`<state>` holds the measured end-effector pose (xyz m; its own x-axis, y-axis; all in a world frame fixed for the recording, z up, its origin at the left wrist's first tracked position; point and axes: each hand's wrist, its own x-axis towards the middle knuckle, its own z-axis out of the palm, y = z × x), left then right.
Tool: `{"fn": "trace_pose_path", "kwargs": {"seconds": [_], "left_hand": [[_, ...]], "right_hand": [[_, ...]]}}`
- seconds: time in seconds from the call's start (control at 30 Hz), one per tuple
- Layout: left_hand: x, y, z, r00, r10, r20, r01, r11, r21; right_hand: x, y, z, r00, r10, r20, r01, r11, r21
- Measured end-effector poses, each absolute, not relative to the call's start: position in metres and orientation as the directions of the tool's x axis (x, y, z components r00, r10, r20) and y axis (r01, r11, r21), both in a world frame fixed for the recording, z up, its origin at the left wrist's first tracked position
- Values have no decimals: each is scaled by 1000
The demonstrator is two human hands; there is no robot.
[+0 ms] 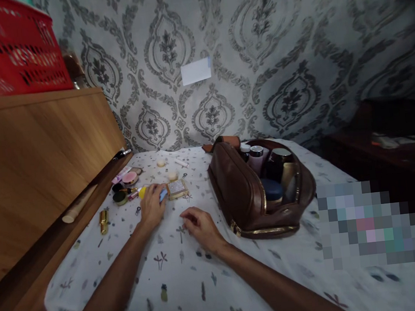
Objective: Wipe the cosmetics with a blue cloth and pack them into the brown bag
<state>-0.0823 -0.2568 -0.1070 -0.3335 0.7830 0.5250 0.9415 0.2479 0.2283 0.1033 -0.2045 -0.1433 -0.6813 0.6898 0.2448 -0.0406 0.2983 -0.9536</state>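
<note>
My left hand (153,205) is closed over a slim yellow and blue item (163,195), partly hidden by the fingers, so its kind is unclear. Just right of it lies a square glittery compact (177,189). Left of that hand are a round pink compact (130,178), a small dark round pot (120,199) and a gold lipstick tube (103,222). Over the sheet, my right hand (203,229) has loosely curled fingers, slightly apart, with nothing visible in them. Beside it stands an unzipped brown toiletry bag (235,187) with several bottles and jars inside.
A patterned white sheet (184,286) covers the surface. A wooden cabinet (39,148) borders it on the left, with a red basket (14,47) on top. A beige tube (79,204) lies along the wooden ledge. Patterned wallpaper (202,32) rises behind; a blurred patch covers something at right.
</note>
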Motion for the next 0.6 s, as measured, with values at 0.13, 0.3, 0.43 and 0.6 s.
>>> {"fn": "trace_pose_path", "kwargs": {"seconds": [0.13, 0.3, 0.43, 0.6], "left_hand": [[-102, -261, -104, -429, 686, 587, 894, 415, 169], [-120, -262, -114, -538, 705, 461, 829, 543, 136], [-121, -263, -116, -493, 747, 446, 861, 494, 123], [-119, -260, -112, -397, 781, 482, 918, 353, 183]], "right_hand": [[104, -206, -141, -677, 700, 228, -27, 286, -958], [105, -207, -138, -683, 695, 225, -26, 286, -958], [105, -207, -137, -682, 687, 251, -47, 301, -952], [105, -207, -137, -677, 687, 265, -45, 320, -946]]}}
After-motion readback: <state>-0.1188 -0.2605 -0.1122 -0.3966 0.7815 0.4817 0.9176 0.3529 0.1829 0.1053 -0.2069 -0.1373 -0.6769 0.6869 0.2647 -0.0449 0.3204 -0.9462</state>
